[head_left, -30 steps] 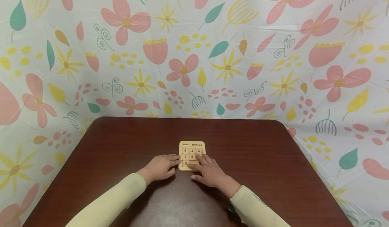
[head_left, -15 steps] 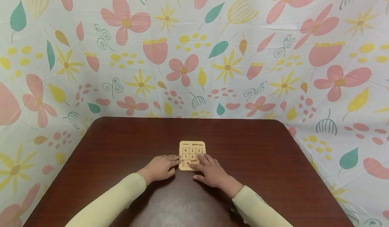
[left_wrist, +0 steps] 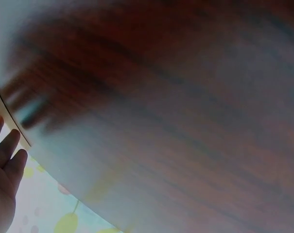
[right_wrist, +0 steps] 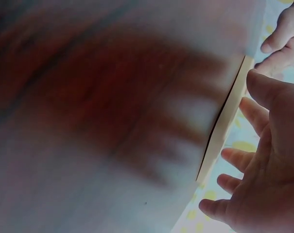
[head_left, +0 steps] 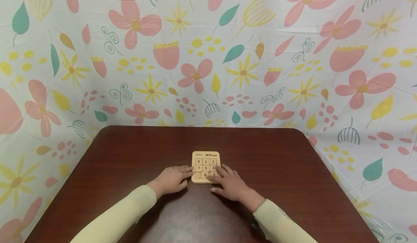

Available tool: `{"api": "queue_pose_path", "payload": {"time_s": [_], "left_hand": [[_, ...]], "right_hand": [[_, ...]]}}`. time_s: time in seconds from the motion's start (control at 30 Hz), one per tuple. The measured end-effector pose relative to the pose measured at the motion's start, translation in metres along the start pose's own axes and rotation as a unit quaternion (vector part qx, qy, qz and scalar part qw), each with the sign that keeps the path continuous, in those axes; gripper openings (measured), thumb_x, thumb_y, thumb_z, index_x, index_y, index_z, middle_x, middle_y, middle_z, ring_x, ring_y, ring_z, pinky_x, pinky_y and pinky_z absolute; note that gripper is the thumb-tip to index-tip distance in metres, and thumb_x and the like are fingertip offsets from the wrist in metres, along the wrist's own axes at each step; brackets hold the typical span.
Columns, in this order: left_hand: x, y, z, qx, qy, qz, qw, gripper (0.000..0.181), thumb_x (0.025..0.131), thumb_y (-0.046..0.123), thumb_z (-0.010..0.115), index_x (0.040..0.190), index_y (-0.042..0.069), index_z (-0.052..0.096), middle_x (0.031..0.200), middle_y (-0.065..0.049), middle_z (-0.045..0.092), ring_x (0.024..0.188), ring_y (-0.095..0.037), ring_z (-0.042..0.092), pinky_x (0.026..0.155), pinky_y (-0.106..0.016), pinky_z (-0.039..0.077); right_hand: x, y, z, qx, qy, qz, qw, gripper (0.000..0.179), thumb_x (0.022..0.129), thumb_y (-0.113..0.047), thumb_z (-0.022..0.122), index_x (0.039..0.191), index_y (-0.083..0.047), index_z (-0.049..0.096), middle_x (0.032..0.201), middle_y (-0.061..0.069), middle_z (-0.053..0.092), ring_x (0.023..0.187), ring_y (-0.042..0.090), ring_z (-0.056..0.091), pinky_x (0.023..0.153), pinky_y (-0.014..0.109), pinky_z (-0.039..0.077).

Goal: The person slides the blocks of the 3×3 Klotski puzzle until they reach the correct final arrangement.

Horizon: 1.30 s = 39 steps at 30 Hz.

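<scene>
On the dark reddish-brown table (head_left: 260, 145), the left hand (head_left: 172, 179) and right hand (head_left: 232, 186) lie with extended fingers, clasping nothing; both touch a number board (head_left: 198, 181) midway between the surface's side edges, well in from its far edge. It is pale wood, round-cornered, dark-lettered along the top. Square tiles (head_left: 206, 168) read 4-1-2, 7-5-3, 8-6; the lower-left cell shows plain tan floor.

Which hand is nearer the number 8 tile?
Right. The right hand is at the lower right of the number 8 tile; the left hand is farther away, at the left edge of the sliding puzzle.
</scene>
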State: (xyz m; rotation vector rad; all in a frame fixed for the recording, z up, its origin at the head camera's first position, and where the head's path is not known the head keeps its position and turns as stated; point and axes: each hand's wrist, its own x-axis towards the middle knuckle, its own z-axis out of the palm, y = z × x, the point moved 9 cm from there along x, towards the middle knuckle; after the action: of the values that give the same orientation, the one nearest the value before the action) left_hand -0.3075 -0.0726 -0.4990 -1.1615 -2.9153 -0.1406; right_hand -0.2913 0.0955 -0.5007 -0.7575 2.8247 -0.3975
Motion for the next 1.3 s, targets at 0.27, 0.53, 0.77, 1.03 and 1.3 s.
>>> {"api": "queue_pose_path", "payload": {"time_s": [0.27, 0.53, 0.77, 1.03, 1.3], "left_hand": [[0.000, 0.001, -0.002, 0.006, 0.007, 0.010, 0.9999, 0.047, 0.098, 0.021, 0.057, 0.144, 0.014, 0.061, 0.152, -0.005, 0.059, 0.139, -0.027, 0.058, 0.108, -0.045, 0.053], [0.000, 0.003, 0.000, 0.033, 0.003, 0.025, 0.9991, 0.046, 0.102, 0.026, 0.054, 0.146, 0.016, 0.059, 0.153, -0.004, 0.057, 0.143, -0.025, 0.054, 0.112, -0.043, 0.050], [-0.004, 0.004, 0.002, 0.037, -0.015, 0.029, 0.9988, 0.054, 0.102, 0.036, 0.056, 0.152, 0.016, 0.053, 0.158, -0.003, 0.052, 0.147, -0.026, 0.049, 0.113, -0.046, 0.048], [-0.006, 0.003, 0.005, 0.034, -0.030, 0.026, 0.9986, 0.062, 0.100, 0.048, 0.056, 0.154, 0.017, 0.049, 0.161, -0.001, 0.047, 0.150, -0.024, 0.045, 0.117, -0.045, 0.045], [-0.003, 0.004, 0.004, 0.042, -0.016, 0.039, 0.9982, 0.062, 0.099, 0.049, 0.057, 0.152, 0.016, 0.053, 0.158, -0.002, 0.051, 0.148, -0.024, 0.048, 0.114, -0.045, 0.048]], "right_hand": [[-0.001, 0.004, -0.001, 0.009, 0.003, 0.003, 1.0000, 0.047, 0.100, -0.040, 0.062, 0.146, -0.028, 0.060, 0.164, 0.018, 0.038, 0.154, 0.047, 0.028, 0.117, 0.071, 0.031], [-0.002, 0.007, -0.002, 0.008, 0.002, 0.003, 1.0000, 0.047, 0.100, -0.040, 0.063, 0.145, -0.028, 0.060, 0.163, 0.018, 0.039, 0.153, 0.047, 0.030, 0.117, 0.072, 0.031], [-0.002, 0.004, -0.005, 0.019, 0.001, -0.004, 0.9998, 0.048, 0.099, -0.041, 0.064, 0.144, -0.024, 0.062, 0.162, 0.020, 0.040, 0.152, 0.048, 0.031, 0.115, 0.073, 0.031], [0.005, -0.004, -0.007, 0.020, 0.013, -0.023, 0.9994, 0.056, 0.100, -0.044, 0.061, 0.151, -0.020, 0.054, 0.164, 0.021, 0.037, 0.153, 0.048, 0.029, 0.116, 0.073, 0.031], [0.022, -0.009, -0.002, 0.000, 0.031, -0.007, 0.9995, 0.058, 0.100, -0.048, 0.059, 0.151, -0.021, 0.053, 0.165, 0.019, 0.036, 0.153, 0.048, 0.029, 0.118, 0.069, 0.031]]}}
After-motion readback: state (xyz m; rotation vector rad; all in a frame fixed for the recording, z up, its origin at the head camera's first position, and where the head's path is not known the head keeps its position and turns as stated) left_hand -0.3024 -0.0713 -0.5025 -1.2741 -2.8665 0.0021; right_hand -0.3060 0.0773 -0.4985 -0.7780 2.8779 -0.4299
